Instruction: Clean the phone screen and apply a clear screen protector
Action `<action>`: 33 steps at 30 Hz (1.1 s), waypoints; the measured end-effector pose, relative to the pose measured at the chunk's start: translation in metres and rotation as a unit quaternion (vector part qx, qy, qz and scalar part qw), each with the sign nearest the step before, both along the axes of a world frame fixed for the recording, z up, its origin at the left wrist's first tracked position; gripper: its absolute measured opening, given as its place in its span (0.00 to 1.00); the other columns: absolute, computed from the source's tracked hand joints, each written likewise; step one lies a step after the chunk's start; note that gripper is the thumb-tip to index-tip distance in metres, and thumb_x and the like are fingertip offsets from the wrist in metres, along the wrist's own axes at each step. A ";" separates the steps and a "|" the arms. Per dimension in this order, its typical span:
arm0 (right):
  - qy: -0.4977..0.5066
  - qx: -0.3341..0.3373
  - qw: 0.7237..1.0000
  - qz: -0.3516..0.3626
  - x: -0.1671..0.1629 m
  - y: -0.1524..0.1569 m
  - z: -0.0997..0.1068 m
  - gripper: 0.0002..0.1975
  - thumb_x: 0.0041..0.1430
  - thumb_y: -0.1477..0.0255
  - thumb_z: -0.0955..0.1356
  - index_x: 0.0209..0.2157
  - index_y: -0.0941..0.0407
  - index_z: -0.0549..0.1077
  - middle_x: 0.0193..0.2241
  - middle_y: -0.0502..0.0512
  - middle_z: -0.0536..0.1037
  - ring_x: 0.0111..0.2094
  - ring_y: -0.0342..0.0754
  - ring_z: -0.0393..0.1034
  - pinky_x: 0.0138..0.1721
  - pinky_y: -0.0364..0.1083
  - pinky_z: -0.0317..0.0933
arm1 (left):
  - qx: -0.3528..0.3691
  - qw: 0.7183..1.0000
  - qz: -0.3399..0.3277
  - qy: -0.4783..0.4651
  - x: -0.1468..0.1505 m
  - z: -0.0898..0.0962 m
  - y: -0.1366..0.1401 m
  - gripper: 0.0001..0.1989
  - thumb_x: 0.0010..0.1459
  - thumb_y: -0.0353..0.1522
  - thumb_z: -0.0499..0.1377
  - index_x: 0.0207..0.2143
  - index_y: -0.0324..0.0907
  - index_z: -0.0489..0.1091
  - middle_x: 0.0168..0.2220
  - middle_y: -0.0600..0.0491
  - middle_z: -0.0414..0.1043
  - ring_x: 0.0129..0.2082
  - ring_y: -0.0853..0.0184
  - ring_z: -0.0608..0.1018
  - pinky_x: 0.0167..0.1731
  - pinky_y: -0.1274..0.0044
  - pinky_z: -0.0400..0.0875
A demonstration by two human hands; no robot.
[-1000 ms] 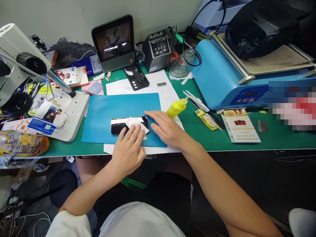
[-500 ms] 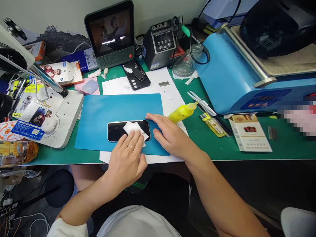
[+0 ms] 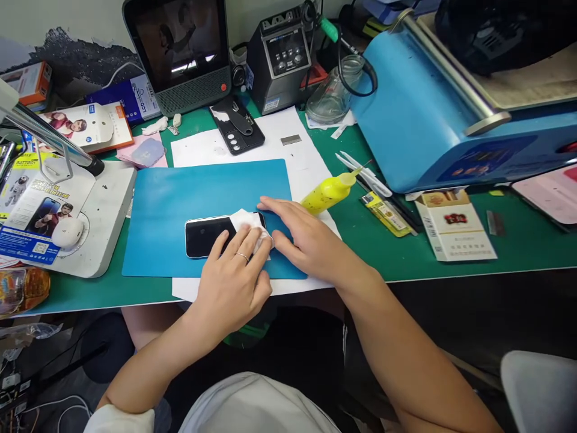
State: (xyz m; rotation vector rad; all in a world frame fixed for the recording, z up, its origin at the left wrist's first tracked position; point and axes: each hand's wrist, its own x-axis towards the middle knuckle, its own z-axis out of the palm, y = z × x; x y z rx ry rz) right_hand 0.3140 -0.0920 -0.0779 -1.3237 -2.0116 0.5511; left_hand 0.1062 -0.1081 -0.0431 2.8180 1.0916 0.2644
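A smartphone (image 3: 205,237) with a dark screen lies face up on a blue mat (image 3: 180,186). My left hand (image 3: 234,282), with a ring on one finger, presses a folded white wipe (image 3: 246,219) against the right half of the screen. Part of the wipe is hidden under its fingers. My right hand (image 3: 306,237) rests at the phone's right end, fingers and thumb apart; whether the fingertips touch the phone's edge I cannot tell. Just beyond that hand is a yellow squeeze bottle (image 3: 329,191) with a thin nozzle, lying tilted.
Behind the mat lie a black phone back cover (image 3: 238,126) and a small metal blade (image 3: 291,139) on white paper. Tweezers (image 3: 369,180) and a cigarette box (image 3: 455,228) are at right, beside a large blue machine (image 3: 406,120). A white lamp base (image 3: 108,210) stands left.
My left hand has slid the wipe toward the right end of the phone, baring more screen at left. The right hand stays by the phone's end. The camera view has shifted slightly.
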 end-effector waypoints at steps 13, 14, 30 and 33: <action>0.011 -0.011 1.000 -0.008 -0.001 0.001 0.000 0.27 0.70 0.73 0.60 0.69 0.52 0.59 0.61 0.64 0.74 0.64 0.59 0.67 0.65 0.65 0.63 | 0.016 1.000 0.012 0.002 -0.003 -0.005 -0.002 0.26 0.69 0.29 0.48 0.67 0.38 0.63 0.69 0.47 0.65 0.71 0.54 0.65 0.68 0.58 0.58; 0.012 -0.013 1.000 -0.008 -0.001 0.001 0.001 0.28 0.71 0.73 0.59 0.70 0.52 0.59 0.61 0.63 0.74 0.64 0.59 0.67 0.64 0.65 0.64 | 0.014 1.000 0.011 0.003 -0.003 -0.005 -0.003 0.26 0.69 0.29 0.48 0.67 0.38 0.63 0.69 0.47 0.64 0.71 0.54 0.64 0.69 0.59 0.58; 0.009 -0.020 1.000 -0.003 -0.001 0.002 0.001 0.28 0.71 0.71 0.60 0.70 0.50 0.59 0.61 0.61 0.74 0.64 0.60 0.66 0.65 0.66 0.63 | -0.015 0.999 0.040 0.027 -0.042 0.012 0.010 0.26 0.65 0.27 0.49 0.64 0.41 0.67 0.63 0.42 0.67 0.66 0.52 0.67 0.69 0.54 0.55; 0.014 -0.019 1.000 -0.008 -0.001 0.002 0.001 0.28 0.71 0.71 0.60 0.70 0.49 0.58 0.60 0.61 0.75 0.64 0.61 0.67 0.64 0.67 0.63 | -0.009 0.999 0.041 0.026 -0.040 0.010 0.007 0.27 0.65 0.27 0.49 0.66 0.40 0.65 0.64 0.41 0.66 0.65 0.51 0.67 0.70 0.53 0.53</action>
